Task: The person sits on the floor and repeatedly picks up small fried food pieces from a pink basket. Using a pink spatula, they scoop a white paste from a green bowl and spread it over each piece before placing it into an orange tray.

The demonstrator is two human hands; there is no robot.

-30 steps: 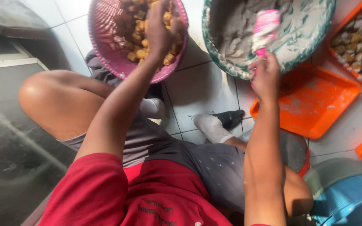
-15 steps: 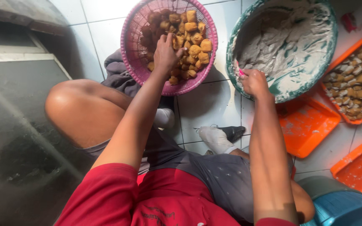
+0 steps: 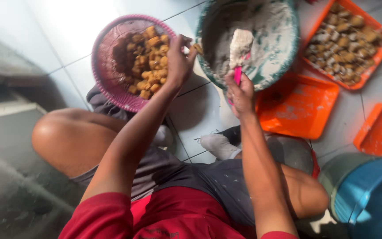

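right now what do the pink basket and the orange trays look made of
Basket: likely plastic, matte pink, with a fine woven-mesh wall and thick rim. Trays: likely moulded plastic, smooth orange with raised edges, dusted white.

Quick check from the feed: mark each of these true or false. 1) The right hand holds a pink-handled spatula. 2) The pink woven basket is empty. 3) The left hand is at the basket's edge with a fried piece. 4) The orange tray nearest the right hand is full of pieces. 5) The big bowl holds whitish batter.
1) True: the right hand grips the pink-handled spatula.
2) False: the pink woven basket holds golden fried pieces.
3) True: the left hand pinches a piece there.
4) False: that orange tray holds only smears.
5) True: the large round bowl is coated in whitish batter.
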